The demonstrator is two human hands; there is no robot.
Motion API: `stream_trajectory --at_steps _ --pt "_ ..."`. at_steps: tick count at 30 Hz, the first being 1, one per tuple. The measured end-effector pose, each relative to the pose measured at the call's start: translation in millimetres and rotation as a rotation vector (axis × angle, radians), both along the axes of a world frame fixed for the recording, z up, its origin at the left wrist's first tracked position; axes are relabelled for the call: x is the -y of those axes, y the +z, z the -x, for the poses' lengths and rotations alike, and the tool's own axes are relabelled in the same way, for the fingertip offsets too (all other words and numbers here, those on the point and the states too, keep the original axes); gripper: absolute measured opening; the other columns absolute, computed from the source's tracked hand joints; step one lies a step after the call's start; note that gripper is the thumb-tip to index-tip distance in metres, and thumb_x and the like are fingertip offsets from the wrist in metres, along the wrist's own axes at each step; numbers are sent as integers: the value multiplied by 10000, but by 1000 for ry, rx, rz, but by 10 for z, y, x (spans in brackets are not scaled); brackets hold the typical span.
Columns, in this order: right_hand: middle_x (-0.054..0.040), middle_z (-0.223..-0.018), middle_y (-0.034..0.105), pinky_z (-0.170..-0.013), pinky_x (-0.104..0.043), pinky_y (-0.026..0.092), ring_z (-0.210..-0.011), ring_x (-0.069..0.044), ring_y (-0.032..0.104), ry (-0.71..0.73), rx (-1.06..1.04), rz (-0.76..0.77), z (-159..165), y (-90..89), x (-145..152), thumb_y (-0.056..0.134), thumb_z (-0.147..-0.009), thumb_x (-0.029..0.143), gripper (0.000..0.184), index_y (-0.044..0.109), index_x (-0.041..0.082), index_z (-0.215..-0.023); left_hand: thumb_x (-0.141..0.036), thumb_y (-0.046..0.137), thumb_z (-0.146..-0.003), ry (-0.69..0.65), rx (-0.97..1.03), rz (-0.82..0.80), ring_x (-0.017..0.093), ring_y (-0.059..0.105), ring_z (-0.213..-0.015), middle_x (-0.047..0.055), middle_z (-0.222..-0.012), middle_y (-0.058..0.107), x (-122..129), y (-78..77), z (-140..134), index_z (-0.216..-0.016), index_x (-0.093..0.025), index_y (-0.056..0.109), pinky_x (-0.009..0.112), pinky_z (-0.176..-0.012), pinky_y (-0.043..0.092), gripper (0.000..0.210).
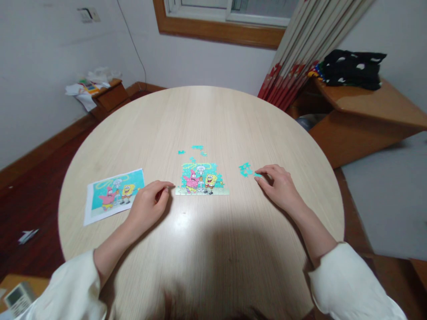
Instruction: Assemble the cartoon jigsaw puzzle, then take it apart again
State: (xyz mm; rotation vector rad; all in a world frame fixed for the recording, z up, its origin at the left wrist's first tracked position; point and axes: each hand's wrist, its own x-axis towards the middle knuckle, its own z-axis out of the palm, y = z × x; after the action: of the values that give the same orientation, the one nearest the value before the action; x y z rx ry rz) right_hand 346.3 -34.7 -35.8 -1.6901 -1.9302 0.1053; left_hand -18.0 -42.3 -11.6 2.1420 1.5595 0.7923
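A partly assembled jigsaw puzzle with a pink starfish, a grey-white figure and a yellow square character lies mid-table; its top and right edges are uneven. My left hand rests at its left side, fingers loosely curled, index finger stretched towards the edge, with nothing visible between finger and thumb. To the right, my right hand pinches a turquoise puzzle piece between thumb and fingertips, low over the table. Just beside it is a small cluster of loose turquoise pieces. Several more pieces are scattered above the puzzle.
A printed sheet with the same picture lies left, partly behind my left hand. The round wooden table fills the middle. Beyond its right edge stands a wooden cabinet with a dark folded cloth; a curtain hangs behind.
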Motion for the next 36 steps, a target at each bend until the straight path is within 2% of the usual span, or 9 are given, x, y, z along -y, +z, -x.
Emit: stream_trajectory --at_steps 17,30,36 --pt "-78 -894 638 -828 -470 414 -896 -270 586 12 -57 39 10 56 19 551 -836 432 213 636 240 -800 -271 413 -851 11 7 -2 188 642 -713 64 -815 716 -3 -9 0 -878 -171 689 327 -690 504 295" --pt "-75 -955 617 -865 -461 434 -966 -260 587 196 -96 89 139 131 60 589 -830 373 135 636 248 -844 -277 422 -852 11 11 -2 188 640 -710 62 -809 709 -1 -11 6 -881 -172 690 323 -685 496 290" --pt "-61 -915 632 -848 -442 438 -932 -242 597 238 -124 58 233 178 95 568 -855 319 116 641 249 -798 -280 422 -850 21 11 -1 179 634 -696 55 -811 715 -5 1 5 -874 -181 692 319 -688 498 288"
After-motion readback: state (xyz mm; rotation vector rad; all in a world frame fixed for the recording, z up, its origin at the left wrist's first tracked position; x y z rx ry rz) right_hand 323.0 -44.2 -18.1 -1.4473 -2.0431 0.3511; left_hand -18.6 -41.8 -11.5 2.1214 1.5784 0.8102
